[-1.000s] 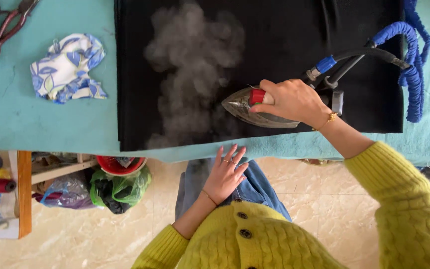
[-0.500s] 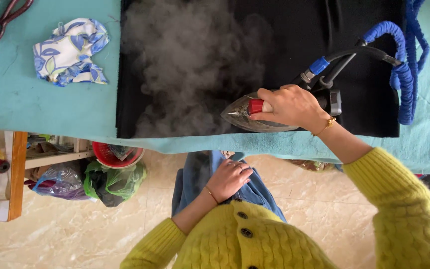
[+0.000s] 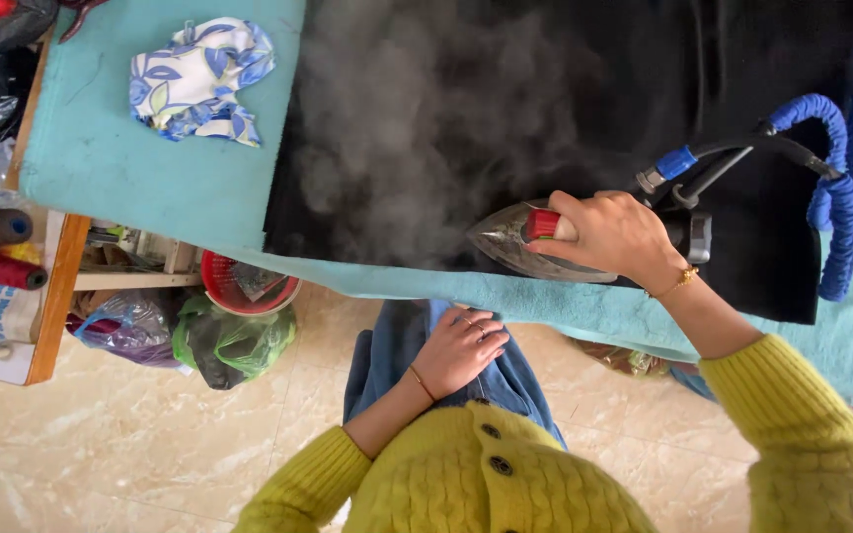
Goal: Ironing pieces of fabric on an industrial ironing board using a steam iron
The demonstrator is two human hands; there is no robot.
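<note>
Steam iron [image 3: 530,242] flat on black cloth [image 3: 584,109] near front edge of teal-covered table [image 3: 160,188], steam cloud rising to its left. Right hand [image 3: 619,237] wrapped tight round iron's red handle. Blue wrapped hose [image 3: 836,188] runs from iron's rear. Left hand [image 3: 461,345] loose, fingers spread, resting on denim lap. Blue-flowered fabric piece [image 3: 199,79] lies on table, well apart. Under table: red basket [image 3: 244,286] with crumpled wrapper inside; green plastic bag [image 3: 234,345] and purple plastic bag [image 3: 116,331] beside it. Thread spools [image 3: 2,252] on wooden shelf at far left.

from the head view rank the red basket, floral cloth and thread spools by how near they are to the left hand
From the left hand:
1. red basket, under the table edge, to the image left.
2. floral cloth, on the teal tabletop.
3. thread spools, far image left.
</note>
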